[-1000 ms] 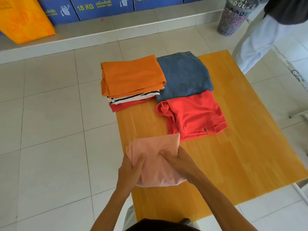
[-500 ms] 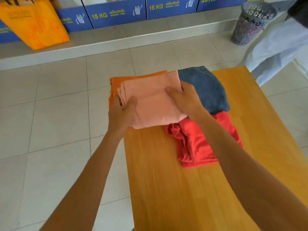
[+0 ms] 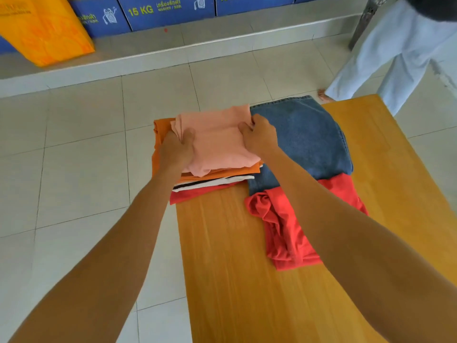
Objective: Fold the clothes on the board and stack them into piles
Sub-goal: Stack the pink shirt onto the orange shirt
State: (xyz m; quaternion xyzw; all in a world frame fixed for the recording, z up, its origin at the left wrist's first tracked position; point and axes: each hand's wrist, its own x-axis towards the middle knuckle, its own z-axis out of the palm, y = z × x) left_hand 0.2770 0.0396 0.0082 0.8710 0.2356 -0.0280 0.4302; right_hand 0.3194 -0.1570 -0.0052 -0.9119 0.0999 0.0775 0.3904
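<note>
Both hands, left hand (image 3: 176,150) and right hand (image 3: 259,139), are gripping the folded pink garment (image 3: 217,142), apparently resting it atop the orange-topped pile (image 3: 210,180) on the wooden board (image 3: 247,268).

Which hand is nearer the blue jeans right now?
Right. The right hand grips the pink garment at the edge bordering the blue jeans; the left hand holds its opposite edge.

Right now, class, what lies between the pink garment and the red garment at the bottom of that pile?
In the head view: an orange garment and a white-and-black striped one.
</note>
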